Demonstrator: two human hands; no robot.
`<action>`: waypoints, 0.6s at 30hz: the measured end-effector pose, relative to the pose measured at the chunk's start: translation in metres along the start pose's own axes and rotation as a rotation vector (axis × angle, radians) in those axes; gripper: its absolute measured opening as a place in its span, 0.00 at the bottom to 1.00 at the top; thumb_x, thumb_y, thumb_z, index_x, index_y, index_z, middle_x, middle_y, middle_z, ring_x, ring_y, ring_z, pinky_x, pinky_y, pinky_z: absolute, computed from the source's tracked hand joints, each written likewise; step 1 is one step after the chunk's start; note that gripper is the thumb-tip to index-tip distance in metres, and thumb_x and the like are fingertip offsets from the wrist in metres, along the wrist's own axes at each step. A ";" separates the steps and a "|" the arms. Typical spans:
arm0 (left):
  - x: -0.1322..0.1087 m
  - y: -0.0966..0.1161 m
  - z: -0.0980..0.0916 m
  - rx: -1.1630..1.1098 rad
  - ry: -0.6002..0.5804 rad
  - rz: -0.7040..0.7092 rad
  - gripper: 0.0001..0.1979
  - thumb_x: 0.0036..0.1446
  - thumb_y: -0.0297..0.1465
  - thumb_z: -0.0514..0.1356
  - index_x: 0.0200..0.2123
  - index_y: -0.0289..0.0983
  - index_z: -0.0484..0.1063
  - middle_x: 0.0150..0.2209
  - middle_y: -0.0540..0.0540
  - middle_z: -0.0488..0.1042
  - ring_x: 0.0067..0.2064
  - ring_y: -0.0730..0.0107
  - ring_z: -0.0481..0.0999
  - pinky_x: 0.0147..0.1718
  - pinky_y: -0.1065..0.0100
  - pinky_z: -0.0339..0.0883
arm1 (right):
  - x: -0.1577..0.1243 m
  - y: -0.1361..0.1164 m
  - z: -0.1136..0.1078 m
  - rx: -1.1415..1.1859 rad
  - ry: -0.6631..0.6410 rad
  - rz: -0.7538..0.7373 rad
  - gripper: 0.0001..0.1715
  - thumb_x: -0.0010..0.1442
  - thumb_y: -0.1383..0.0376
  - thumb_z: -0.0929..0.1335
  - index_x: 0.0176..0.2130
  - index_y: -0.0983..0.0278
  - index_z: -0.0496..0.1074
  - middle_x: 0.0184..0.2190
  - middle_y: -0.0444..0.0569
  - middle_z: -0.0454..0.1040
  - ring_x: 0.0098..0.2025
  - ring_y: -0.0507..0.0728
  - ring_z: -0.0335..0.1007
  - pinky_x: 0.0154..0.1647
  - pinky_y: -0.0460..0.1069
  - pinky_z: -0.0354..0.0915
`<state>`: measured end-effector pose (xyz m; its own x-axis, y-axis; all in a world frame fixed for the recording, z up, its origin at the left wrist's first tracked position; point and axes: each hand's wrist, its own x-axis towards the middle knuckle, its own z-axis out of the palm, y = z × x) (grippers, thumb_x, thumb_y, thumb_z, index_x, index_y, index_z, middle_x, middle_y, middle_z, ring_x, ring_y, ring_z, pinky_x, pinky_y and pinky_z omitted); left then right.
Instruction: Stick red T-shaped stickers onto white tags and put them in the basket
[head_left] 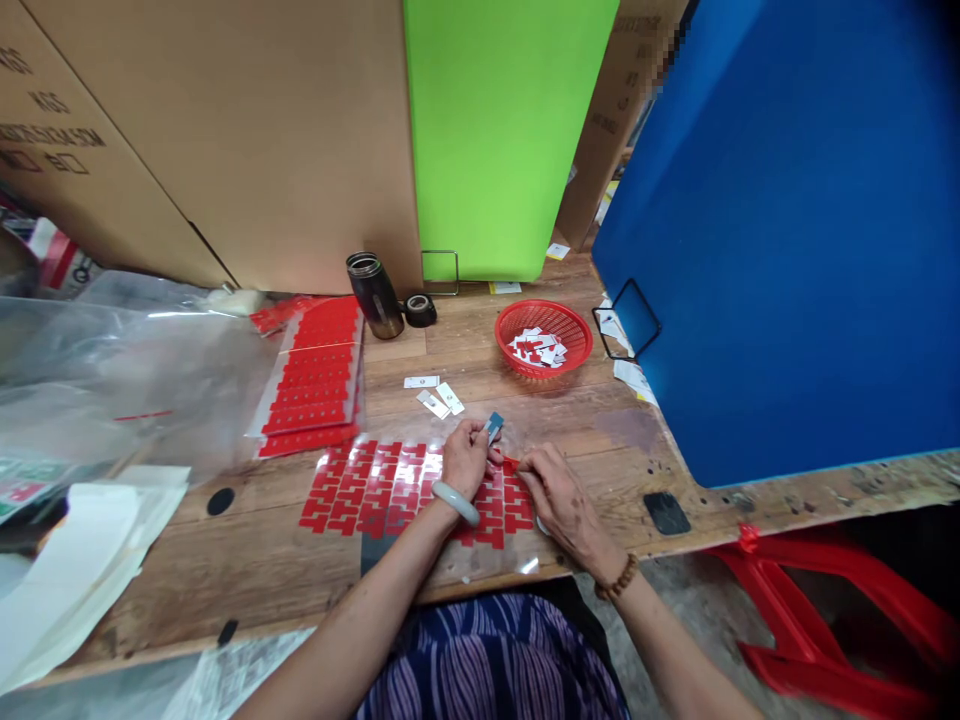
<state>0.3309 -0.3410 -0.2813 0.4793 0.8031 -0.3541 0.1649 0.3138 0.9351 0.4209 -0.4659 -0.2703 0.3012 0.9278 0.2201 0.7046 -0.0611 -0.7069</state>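
A clear sheet with rows of red T-shaped stickers (397, 490) lies flat on the wooden table in front of me. My left hand (466, 458) pinches a small blue-grey card (493, 427) above the sheet's right part. Close beside it, my right hand (555, 495) has its fingers pressed together on a red sticker (511, 464) at the sheet's upper right. Whether that sticker is fully off the sheet is hidden by the fingers. Several small white cards (450, 398) lie just beyond the sheet.
A red basket (581, 345) holds white and red pieces. Stacked red sticker sheets (311, 385), an uncapped black bottle (375, 297) and its lid (420, 310) stand farther back. Blue (787, 280) and green (495, 140) panels rise behind. Plastic bags (187, 370) cover the left.
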 end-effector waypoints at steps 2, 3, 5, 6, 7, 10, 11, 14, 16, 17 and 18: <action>0.001 -0.001 0.000 -0.022 0.003 -0.004 0.04 0.54 0.30 0.58 0.29 0.34 0.67 0.19 0.51 0.73 0.14 0.79 0.68 0.12 0.79 0.58 | 0.000 -0.001 0.000 0.001 0.011 -0.005 0.10 0.62 0.72 0.58 0.31 0.62 0.62 0.31 0.48 0.63 0.35 0.56 0.60 0.38 0.50 0.60; 0.001 -0.002 0.000 -0.036 0.003 -0.007 0.05 0.53 0.30 0.58 0.29 0.34 0.67 0.20 0.51 0.74 0.15 0.79 0.68 0.12 0.79 0.58 | 0.000 0.000 0.000 -0.003 0.014 -0.001 0.10 0.62 0.72 0.58 0.31 0.62 0.62 0.31 0.48 0.63 0.35 0.56 0.60 0.38 0.51 0.60; 0.002 -0.003 -0.001 -0.067 0.003 -0.019 0.05 0.53 0.31 0.59 0.29 0.34 0.67 0.20 0.51 0.73 0.15 0.79 0.69 0.12 0.79 0.58 | 0.000 0.002 -0.001 -0.008 0.018 0.011 0.10 0.62 0.72 0.58 0.31 0.62 0.63 0.31 0.48 0.63 0.34 0.56 0.60 0.37 0.51 0.60; 0.003 -0.003 -0.002 -0.086 0.003 -0.025 0.06 0.53 0.31 0.60 0.30 0.34 0.67 0.20 0.50 0.74 0.15 0.79 0.69 0.13 0.78 0.59 | 0.001 0.004 -0.001 -0.006 0.019 0.016 0.10 0.62 0.72 0.58 0.31 0.62 0.63 0.31 0.48 0.63 0.34 0.56 0.60 0.37 0.51 0.60; 0.003 -0.003 -0.002 -0.109 0.005 -0.032 0.06 0.53 0.31 0.60 0.30 0.34 0.67 0.21 0.50 0.74 0.16 0.78 0.70 0.14 0.78 0.60 | 0.002 0.005 -0.002 -0.002 0.019 0.019 0.10 0.62 0.71 0.58 0.31 0.62 0.63 0.31 0.48 0.63 0.34 0.56 0.60 0.38 0.51 0.60; 0.005 -0.002 -0.003 -0.187 0.019 -0.052 0.06 0.53 0.31 0.60 0.31 0.33 0.66 0.26 0.47 0.75 0.23 0.75 0.76 0.22 0.75 0.69 | 0.003 0.008 -0.002 0.005 0.008 0.007 0.09 0.62 0.71 0.58 0.31 0.62 0.63 0.31 0.47 0.63 0.35 0.56 0.60 0.38 0.51 0.60; 0.006 -0.002 -0.003 -0.210 0.026 -0.058 0.06 0.54 0.30 0.60 0.32 0.33 0.66 0.28 0.46 0.76 0.25 0.74 0.77 0.26 0.74 0.70 | 0.002 0.008 -0.002 0.004 0.000 0.002 0.09 0.62 0.71 0.58 0.31 0.62 0.63 0.31 0.47 0.63 0.35 0.56 0.60 0.38 0.51 0.60; 0.006 -0.003 -0.002 -0.255 0.050 -0.063 0.06 0.54 0.29 0.60 0.32 0.33 0.65 0.28 0.46 0.75 0.27 0.74 0.78 0.30 0.72 0.72 | 0.000 0.008 -0.003 0.009 -0.034 -0.004 0.09 0.62 0.71 0.58 0.31 0.62 0.63 0.31 0.47 0.63 0.34 0.55 0.60 0.38 0.51 0.60; 0.006 -0.004 -0.001 -0.271 0.066 -0.060 0.06 0.55 0.29 0.60 0.32 0.33 0.65 0.28 0.46 0.75 0.27 0.74 0.78 0.30 0.72 0.72 | -0.002 0.008 -0.004 0.033 -0.054 -0.001 0.09 0.63 0.71 0.58 0.31 0.62 0.62 0.31 0.47 0.63 0.35 0.55 0.61 0.38 0.51 0.60; 0.006 -0.005 -0.001 -0.278 0.070 -0.060 0.06 0.54 0.29 0.60 0.31 0.34 0.65 0.28 0.47 0.75 0.27 0.74 0.78 0.30 0.72 0.72 | -0.004 0.007 -0.006 0.050 -0.056 0.004 0.09 0.63 0.71 0.58 0.31 0.62 0.62 0.32 0.47 0.63 0.35 0.55 0.61 0.38 0.50 0.60; 0.005 -0.005 0.000 -0.285 0.072 -0.063 0.06 0.54 0.29 0.60 0.31 0.34 0.65 0.28 0.47 0.75 0.28 0.74 0.78 0.30 0.73 0.72 | -0.005 0.006 -0.008 0.068 -0.056 0.011 0.09 0.63 0.70 0.58 0.31 0.62 0.62 0.32 0.47 0.63 0.35 0.55 0.61 0.38 0.50 0.60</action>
<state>0.3323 -0.3380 -0.2879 0.4121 0.8082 -0.4207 -0.0612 0.4852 0.8723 0.4287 -0.4743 -0.2701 0.2709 0.9464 0.1759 0.6556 -0.0476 -0.7537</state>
